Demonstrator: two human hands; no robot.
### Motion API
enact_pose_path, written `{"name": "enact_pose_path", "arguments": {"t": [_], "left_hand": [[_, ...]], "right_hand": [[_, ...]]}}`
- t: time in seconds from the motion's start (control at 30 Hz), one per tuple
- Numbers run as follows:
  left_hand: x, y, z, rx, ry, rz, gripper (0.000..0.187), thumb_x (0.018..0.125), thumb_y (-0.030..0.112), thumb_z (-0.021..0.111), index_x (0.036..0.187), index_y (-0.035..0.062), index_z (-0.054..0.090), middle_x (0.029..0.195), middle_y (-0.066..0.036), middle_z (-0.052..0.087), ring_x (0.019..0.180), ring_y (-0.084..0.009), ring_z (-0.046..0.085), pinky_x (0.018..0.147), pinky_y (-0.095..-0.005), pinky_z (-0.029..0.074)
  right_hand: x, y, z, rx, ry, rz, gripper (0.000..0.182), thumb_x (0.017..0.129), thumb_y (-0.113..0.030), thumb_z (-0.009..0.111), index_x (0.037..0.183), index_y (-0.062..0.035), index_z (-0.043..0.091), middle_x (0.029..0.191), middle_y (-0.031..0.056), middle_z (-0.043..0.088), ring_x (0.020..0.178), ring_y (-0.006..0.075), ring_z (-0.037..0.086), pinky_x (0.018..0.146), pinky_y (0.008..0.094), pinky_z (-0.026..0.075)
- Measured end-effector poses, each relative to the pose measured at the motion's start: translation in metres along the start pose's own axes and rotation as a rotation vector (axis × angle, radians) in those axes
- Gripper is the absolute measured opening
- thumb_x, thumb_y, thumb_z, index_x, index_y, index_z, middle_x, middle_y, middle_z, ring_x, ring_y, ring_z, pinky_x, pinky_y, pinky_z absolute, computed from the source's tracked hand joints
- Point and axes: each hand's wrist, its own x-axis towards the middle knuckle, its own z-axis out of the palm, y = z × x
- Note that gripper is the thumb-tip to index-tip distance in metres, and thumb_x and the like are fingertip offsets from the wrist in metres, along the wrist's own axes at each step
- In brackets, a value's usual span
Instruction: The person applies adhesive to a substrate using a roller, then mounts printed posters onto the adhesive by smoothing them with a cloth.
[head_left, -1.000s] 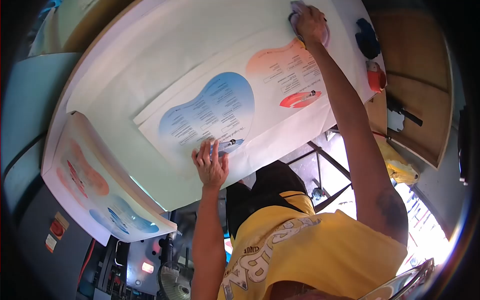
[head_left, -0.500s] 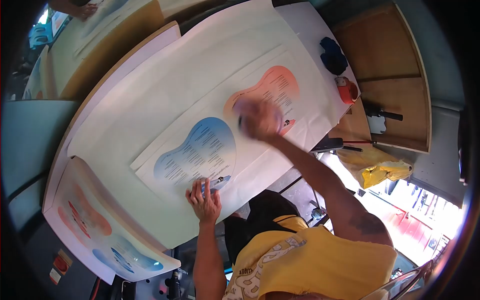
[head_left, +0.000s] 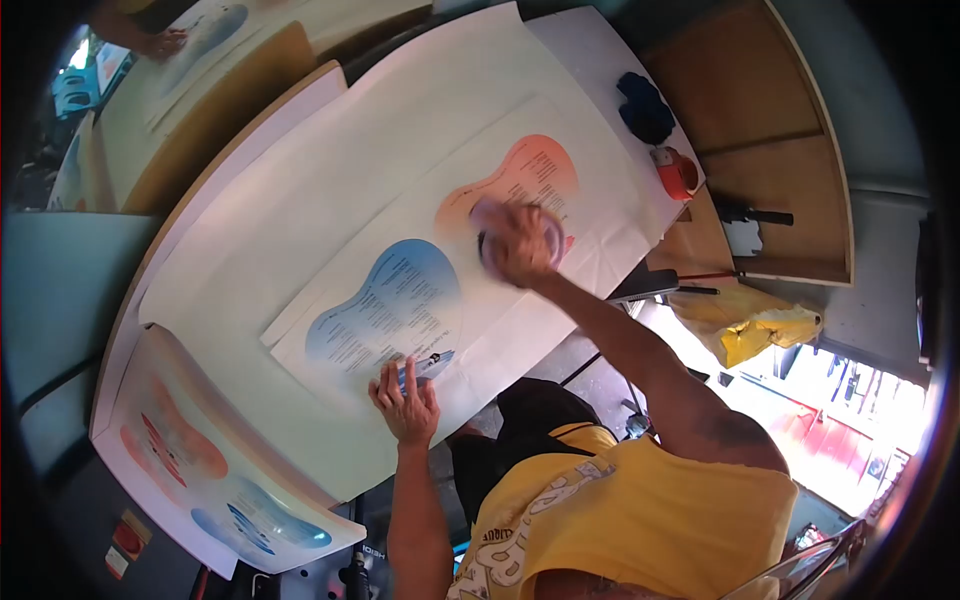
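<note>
A printed sheet [head_left: 300, 320] lies on a larger white paper, with a blue blob-shaped print [head_left: 400, 275] and an orange one [head_left: 545, 165], both carrying lines of dark text. My left hand [head_left: 405, 405] rests on the sheet's near edge, fingers spread beside the foot of the blue print. Over the lower part of the orange print, my right hand [head_left: 522, 250] is curled around a pale purple rounded thing [head_left: 487, 212]. It has a dark inner edge and is smeared by motion; its kind I cannot tell.
A curled sheet [head_left: 180, 400] with similar red and blue prints hangs over the table's left end. Near the far right edge lie a dark blue cloth [head_left: 645, 107] and a red roll [head_left: 677, 175]. An open wooden cabinet [head_left: 765, 90] stands beyond; a mirror at upper left reflects the table.
The view has shifted slightly, so the prints sit further left. My right hand with the purple thing has moved toward the near edge of the orange print. My left hand stays in place.
</note>
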Motion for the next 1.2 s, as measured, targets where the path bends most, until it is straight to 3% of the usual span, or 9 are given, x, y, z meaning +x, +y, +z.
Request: {"name": "enact_pose_path", "arguments": {"t": [0.27,0.43,0.57,0.7,0.77,0.87,1.0,1.1,1.2], "left_hand": [[0.002,0.000,0.000,-0.004,-0.017,0.005,0.052,0.097,0.034,0.060,0.146,0.0157,0.054,0.143,-0.015,0.043,0.138,-0.0340,0.037,0.116,-0.0606,0.026],[0.004,-0.001,-0.006,-0.030,-0.008,-0.012,0.052,0.097,0.036,0.058,0.147,0.0198,0.053,0.146,-0.012,0.045,0.138,-0.0308,0.039,0.114,-0.0601,0.027],[0.002,-0.001,-0.006,-0.064,-0.037,-0.028,0.056,0.097,0.036,0.058,0.147,0.0106,0.051,0.147,-0.014,0.044,0.139,-0.0326,0.038,0.115,-0.0589,0.026],[-0.001,-0.003,0.001,-0.080,-0.018,-0.030,0.058,0.098,0.038,0.057,0.147,0.0080,0.050,0.146,-0.013,0.046,0.139,-0.0322,0.039,0.116,-0.0591,0.025],[0.000,-0.004,-0.004,-0.084,-0.030,-0.040,0.057,0.097,0.038,0.058,0.145,0.0084,0.051,0.146,-0.012,0.047,0.138,-0.0308,0.040,0.117,-0.0570,0.026],[0.000,-0.006,-0.002,-0.114,-0.024,-0.052,0.057,0.097,0.037,0.058,0.147,0.0112,0.051,0.147,-0.011,0.047,0.138,-0.0288,0.040,0.117,-0.0565,0.026],[-0.001,-0.005,0.000,-0.145,-0.011,-0.064,0.057,0.097,0.036,0.057,0.149,0.0157,0.048,0.147,-0.009,0.047,0.139,-0.0268,0.039,0.117,-0.0565,0.026],[-0.004,-0.006,-0.001,-0.143,-0.022,-0.054,0.057,0.094,0.036,0.061,0.146,0.0135,0.051,0.145,-0.011,0.049,0.138,-0.0290,0.041,0.117,-0.0570,0.025],[-0.003,-0.005,-0.001,-0.175,0.027,-0.070,0.056,0.094,0.034,0.061,0.146,0.0155,0.050,0.146,-0.009,0.049,0.137,-0.0272,0.042,0.118,-0.0561,0.024]], "right_hand": [[0.025,0.205,-0.022,-0.382,0.186,0.195,0.034,0.089,-0.015,0.059,0.122,-0.0104,0.064,0.107,0.0143,0.060,0.100,0.0331,0.055,0.094,0.0492,0.041],[0.020,0.055,-0.012,0.057,0.250,-0.114,0.037,0.090,-0.014,0.057,0.126,-0.0134,0.066,0.102,0.0129,0.064,0.101,0.0361,0.059,0.092,0.0490,0.042],[-0.032,-0.151,-0.001,0.087,-0.539,-0.118,0.035,0.093,-0.025,0.058,0.125,-0.0120,0.064,0.116,0.0179,0.060,0.115,0.0343,0.056,0.102,0.0522,0.042],[0.002,-0.162,0.008,0.344,-0.275,-0.647,0.026,0.092,-0.021,0.056,0.115,-0.0170,0.069,0.121,0.0192,0.061,0.102,0.0329,0.063,0.093,0.0475,0.050],[0.092,-0.164,-0.023,0.251,-0.854,0.095,0.028,0.086,-0.019,0.060,0.111,-0.0198,0.072,0.107,0.0130,0.067,0.097,0.0335,0.065,0.082,0.0465,0.053],[0.125,-0.083,0.036,0.127,0.134,-0.200,0.032,0.080,-0.007,0.063,0.107,-0.0197,0.073,0.097,0.0155,0.062,0.094,0.0381,0.058,0.082,0.0525,0.049],[0.069,-0.115,0.074,0.691,-0.332,0.142,0.038,0.081,-0.008,0.064,0.115,-0.0248,0.070,0.111,0.0135,0.064,0.103,0.0373,0.060,0.087,0.0495,0.049],[0.016,-0.199,0.031,0.303,-0.428,-0.735,0.037,0.085,-0.015,0.065,0.119,-0.0283,0.067,0.122,0.0107,0.065,0.111,0.0331,0.061,0.088,0.0481,0.050],[0.071,-0.218,0.034,0.299,-0.452,-0.864,0.037,0.083,-0.022,0.067,0.120,-0.0298,0.067,0.116,0.0101,0.063,0.109,0.0315,0.060,0.094,0.0489,0.049]]}}
